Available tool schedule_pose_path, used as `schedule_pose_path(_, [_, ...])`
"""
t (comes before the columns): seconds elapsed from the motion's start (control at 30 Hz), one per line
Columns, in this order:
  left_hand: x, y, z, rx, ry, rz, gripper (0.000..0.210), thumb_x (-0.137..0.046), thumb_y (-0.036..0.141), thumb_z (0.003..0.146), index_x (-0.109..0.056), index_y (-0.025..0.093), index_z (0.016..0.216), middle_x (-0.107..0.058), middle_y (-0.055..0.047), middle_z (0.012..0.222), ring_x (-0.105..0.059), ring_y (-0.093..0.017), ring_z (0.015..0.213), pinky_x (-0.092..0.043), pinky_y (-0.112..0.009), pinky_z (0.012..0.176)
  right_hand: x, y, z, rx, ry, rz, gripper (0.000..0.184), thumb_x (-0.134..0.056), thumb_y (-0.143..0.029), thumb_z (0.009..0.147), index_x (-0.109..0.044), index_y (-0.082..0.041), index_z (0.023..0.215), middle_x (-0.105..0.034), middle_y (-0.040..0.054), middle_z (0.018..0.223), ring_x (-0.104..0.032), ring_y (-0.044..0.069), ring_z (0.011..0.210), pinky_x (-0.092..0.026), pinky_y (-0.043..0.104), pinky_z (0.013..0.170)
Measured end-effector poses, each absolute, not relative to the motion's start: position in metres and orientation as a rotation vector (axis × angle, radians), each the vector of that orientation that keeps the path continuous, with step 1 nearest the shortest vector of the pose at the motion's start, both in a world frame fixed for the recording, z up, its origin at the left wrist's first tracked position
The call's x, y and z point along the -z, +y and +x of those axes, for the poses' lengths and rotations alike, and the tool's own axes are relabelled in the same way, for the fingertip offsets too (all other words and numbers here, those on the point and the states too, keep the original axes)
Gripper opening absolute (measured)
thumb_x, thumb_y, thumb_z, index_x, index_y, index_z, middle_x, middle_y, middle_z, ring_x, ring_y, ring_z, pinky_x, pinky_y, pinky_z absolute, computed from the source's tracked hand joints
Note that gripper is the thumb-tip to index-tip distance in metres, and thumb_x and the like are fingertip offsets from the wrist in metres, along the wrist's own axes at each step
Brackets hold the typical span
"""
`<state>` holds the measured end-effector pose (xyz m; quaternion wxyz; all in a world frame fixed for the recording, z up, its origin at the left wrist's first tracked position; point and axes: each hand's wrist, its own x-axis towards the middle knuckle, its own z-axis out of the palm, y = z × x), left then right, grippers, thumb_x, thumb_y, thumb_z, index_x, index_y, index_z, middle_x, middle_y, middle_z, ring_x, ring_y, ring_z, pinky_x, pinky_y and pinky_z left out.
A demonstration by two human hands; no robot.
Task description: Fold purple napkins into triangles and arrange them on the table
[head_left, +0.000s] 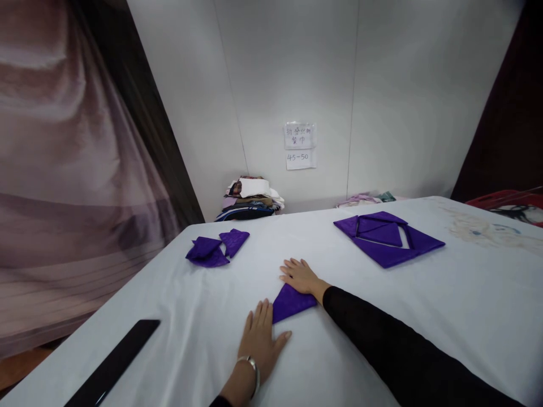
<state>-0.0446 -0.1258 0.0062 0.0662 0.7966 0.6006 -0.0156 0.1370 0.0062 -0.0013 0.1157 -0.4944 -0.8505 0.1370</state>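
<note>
A folded purple napkin [292, 304] lies in a flat, pointed shape on the white cloth in front of me. My right hand [299, 276] rests palm down over its far edge, fingers stretched out and pointing left. At its left corner is my left hand [261, 337], laid flat with the fingers extended and the thumb apart, a bracelet on the wrist. The fingertips of the left hand touch or nearly touch the cloth's edge. Part of the napkin is hidden under the right hand.
More folded purple cloths [207, 252] lie at the back left, and several purple pieces [388, 257] form an angular ring at the back right. A long black object [116, 362] lies front left. Stacked clothes [248, 200] stand by the wall beneath paper signs [300, 146].
</note>
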Motion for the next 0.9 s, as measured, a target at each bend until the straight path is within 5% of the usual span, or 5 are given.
schedule_pose_path(0.27, [-0.019, -0.104, -0.052, -0.074, 1.989, 2.187, 0.068, -0.017, 0.055, 0.086, -0.029, 0.011, 0.137, -0.025, -0.012, 0.144, -0.02, -0.024, 0.133, -0.018, -0.048, 0.106, 0.0, 0.006, 0.137, -0.423, -2.495, -1.438, 0.06, -0.018, -0.058, 0.088, -0.038, -0.024, 0.134, -0.027, 0.007, 0.145, -0.016, 0.027, 0.133, -0.008, 0.051, 0.103])
schedule_pose_path(0.9, [0.003, -0.112, -0.042, 0.021, 1.722, 2.485, 0.077, -0.024, 0.061, 0.081, -0.023, 0.009, 0.138, -0.014, -0.009, 0.146, -0.012, -0.025, 0.135, -0.015, -0.046, 0.109, -0.01, 0.001, 0.136, -0.418, -2.475, -1.447, 0.055, -0.021, -0.056, 0.089, -0.04, -0.028, 0.132, -0.028, 0.0043, 0.145, -0.016, 0.024, 0.133, -0.008, 0.048, 0.105])
